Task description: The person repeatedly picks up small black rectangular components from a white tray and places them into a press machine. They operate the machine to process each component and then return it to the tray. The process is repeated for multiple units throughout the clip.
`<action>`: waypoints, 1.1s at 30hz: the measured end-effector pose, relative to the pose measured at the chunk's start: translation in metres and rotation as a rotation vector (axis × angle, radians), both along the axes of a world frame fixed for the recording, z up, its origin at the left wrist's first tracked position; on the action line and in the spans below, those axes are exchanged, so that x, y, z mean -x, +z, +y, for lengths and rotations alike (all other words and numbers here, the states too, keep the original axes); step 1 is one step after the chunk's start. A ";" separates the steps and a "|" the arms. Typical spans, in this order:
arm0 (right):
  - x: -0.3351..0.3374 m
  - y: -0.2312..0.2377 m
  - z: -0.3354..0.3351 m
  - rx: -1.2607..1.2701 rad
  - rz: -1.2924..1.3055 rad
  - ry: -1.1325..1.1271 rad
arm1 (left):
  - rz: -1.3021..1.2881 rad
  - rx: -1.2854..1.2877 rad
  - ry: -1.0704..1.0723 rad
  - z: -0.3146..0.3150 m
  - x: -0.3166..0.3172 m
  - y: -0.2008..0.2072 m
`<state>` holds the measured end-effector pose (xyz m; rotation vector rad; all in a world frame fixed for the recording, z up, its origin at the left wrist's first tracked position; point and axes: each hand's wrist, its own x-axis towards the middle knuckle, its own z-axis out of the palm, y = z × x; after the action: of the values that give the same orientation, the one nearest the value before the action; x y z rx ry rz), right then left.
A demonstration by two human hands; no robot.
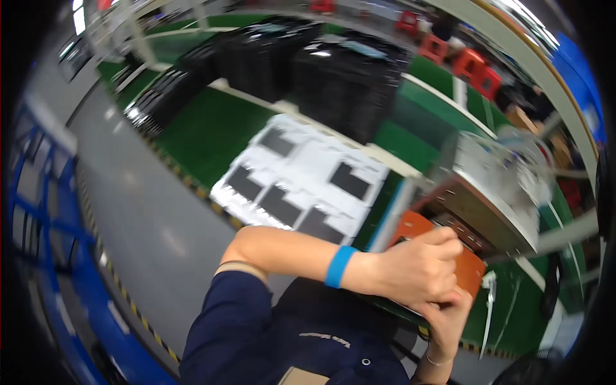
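Observation:
My left hand (414, 266), with a blue band (340, 266) on its wrist, reaches across over an orange plate (471, 273). Its fingers are curled and closed; whatever lies in them is hidden. Just below, my right hand (450, 316) meets it, fingertips bent inward against the left hand. The right fingers look closed too, and I cannot make out anything in them. Behind both hands stands a box-shaped metal machine (494, 199) with a copper-coloured front, directly over the far part of the plate.
Left of the machine lies a white tray (308, 157) with several dark flat pieces in its pockets. Black wrapped stacks (350, 83) stand behind it on the green bench. A white tool-like strip (489, 308) lies right of my hands. A blue rack (48, 224) stands far left.

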<state>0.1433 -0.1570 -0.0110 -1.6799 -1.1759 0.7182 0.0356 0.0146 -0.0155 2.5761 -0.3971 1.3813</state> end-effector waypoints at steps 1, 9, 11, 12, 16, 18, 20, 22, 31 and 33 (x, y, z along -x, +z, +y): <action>0.001 -0.005 0.001 -0.028 0.005 -0.054 | 0.012 0.053 -0.075 -0.006 -0.012 0.000; -0.049 0.007 -0.046 -0.050 0.414 -0.268 | -0.135 -0.408 0.154 -0.001 0.032 0.010; -0.056 0.012 -0.044 0.016 0.497 -0.324 | -0.076 -0.419 0.090 -0.007 0.036 0.002; -0.056 0.013 -0.043 0.059 0.495 -0.366 | -0.037 -0.427 0.054 -0.012 0.034 -0.002; -0.047 0.010 -0.031 0.216 -0.037 -0.260 | 0.279 -0.293 -0.058 -0.023 0.032 -0.013; -0.052 0.001 -0.027 0.194 -0.427 -0.237 | 0.492 -0.167 -0.122 -0.019 0.025 -0.012; -0.057 0.005 -0.020 0.249 -0.579 -0.204 | 0.646 -0.036 -0.171 -0.012 0.011 -0.008; -0.059 0.005 -0.012 0.130 -0.719 -0.179 | 0.728 -0.048 -0.171 -0.007 0.009 -0.012; -0.057 -0.021 0.017 -0.167 -0.836 0.039 | 0.766 -0.073 -0.189 -0.002 0.004 -0.013; -0.053 -0.020 0.017 -0.127 -0.904 0.035 | 0.764 -0.074 -0.186 -0.003 0.006 -0.016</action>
<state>0.1966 -0.1405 -0.0308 -1.9235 -1.8076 -0.1574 0.0294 0.0112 -0.0314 2.7802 -0.5275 0.2677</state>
